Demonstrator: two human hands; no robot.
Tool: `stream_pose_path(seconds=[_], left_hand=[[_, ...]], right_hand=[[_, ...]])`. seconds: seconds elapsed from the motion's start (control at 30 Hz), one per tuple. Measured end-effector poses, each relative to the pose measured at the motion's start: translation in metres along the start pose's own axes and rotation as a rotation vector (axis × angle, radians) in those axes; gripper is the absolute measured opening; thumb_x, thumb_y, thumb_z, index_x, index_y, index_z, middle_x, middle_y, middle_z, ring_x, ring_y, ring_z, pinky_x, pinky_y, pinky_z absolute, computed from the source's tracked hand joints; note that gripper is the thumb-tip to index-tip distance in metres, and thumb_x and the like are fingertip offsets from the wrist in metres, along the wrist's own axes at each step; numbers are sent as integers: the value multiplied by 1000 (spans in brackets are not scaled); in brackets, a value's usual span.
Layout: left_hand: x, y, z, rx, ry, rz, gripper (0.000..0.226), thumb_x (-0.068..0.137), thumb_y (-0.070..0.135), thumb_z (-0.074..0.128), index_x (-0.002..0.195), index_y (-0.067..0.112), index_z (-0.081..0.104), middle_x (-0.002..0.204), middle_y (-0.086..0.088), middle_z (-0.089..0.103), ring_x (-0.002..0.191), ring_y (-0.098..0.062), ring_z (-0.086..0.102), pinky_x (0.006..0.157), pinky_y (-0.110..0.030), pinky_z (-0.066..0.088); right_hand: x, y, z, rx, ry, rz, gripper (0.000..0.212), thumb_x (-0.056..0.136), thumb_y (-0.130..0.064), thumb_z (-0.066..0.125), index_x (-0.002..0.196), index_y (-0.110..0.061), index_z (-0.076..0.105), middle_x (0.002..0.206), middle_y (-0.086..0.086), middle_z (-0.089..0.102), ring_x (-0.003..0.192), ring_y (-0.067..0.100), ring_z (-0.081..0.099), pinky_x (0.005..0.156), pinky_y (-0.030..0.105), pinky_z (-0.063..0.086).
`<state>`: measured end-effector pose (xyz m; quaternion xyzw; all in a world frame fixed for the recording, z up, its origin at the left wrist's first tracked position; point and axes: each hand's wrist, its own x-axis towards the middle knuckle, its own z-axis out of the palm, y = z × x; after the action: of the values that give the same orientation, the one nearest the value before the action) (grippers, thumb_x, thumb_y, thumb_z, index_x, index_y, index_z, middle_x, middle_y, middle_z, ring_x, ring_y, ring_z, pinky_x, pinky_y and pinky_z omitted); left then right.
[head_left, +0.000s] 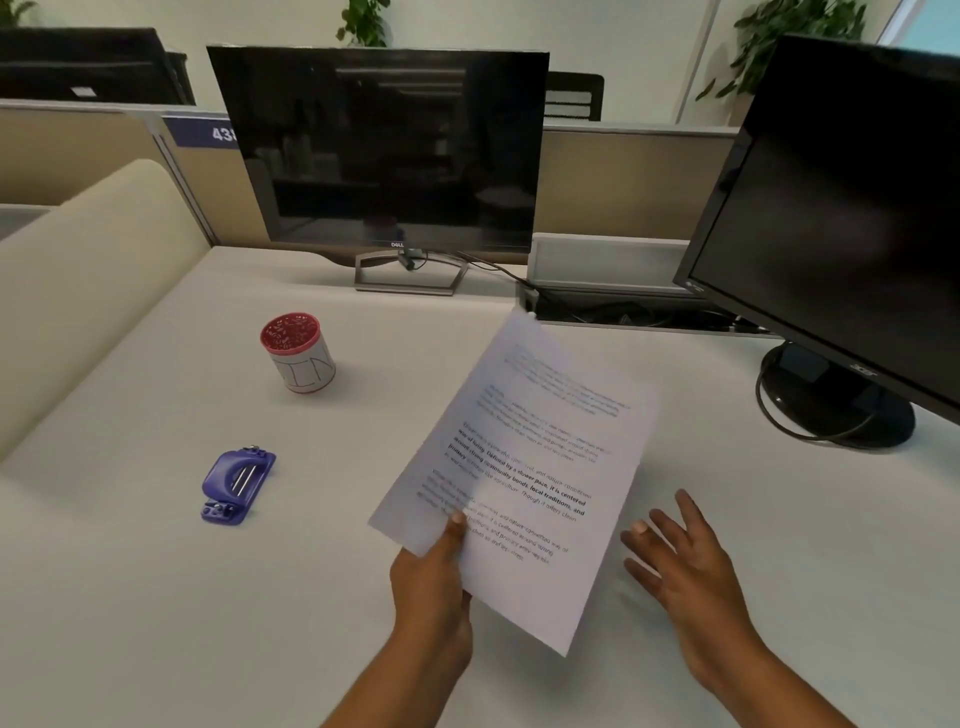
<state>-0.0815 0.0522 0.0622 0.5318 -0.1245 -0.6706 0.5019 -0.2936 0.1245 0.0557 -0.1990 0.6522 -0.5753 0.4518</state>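
Note:
My left hand (434, 582) pinches the lower left edge of a printed sheet of paper (524, 457), thumb on top, and holds it tilted above the white desk (130, 597). Black text covers the sheet. My right hand (685, 561) hovers just right of the paper with its fingers spread, holding nothing. A purple hole punch (236, 486) lies on the desk to the left. Behind it stands a small white pot with a red rim (298, 353), filled with small pins or clips.
A dark Dell monitor (379, 150) stands at the back of the desk. A second black monitor (841, 234) on a round base (836, 410) stands at the right. A cable tray (623, 306) runs between them. A cream partition (78, 270) borders the left side.

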Motion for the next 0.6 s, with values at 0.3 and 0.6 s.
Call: stream_pose_path(seconds=[0.3, 0.6], left_hand=[[-10, -13, -6, -78, 86, -115, 26, 92, 3, 64, 114, 18, 64, 106, -8, 75, 96, -31, 69, 86, -48, 57], [-27, -29, -17, 1, -141, -231, 51, 66, 11, 80, 114, 15, 66, 99, -13, 79, 83, -33, 76, 64, -41, 61]], right_hand=[[3, -13, 27, -85, -135, -95, 81, 71, -42, 75, 139, -61, 35, 133, -19, 60, 102, 8, 70, 68, 29, 61], [32, -23, 22, -313, -218, -68, 60, 85, -2, 73, 134, -34, 57, 129, -8, 64, 111, 12, 65, 99, 42, 53]])
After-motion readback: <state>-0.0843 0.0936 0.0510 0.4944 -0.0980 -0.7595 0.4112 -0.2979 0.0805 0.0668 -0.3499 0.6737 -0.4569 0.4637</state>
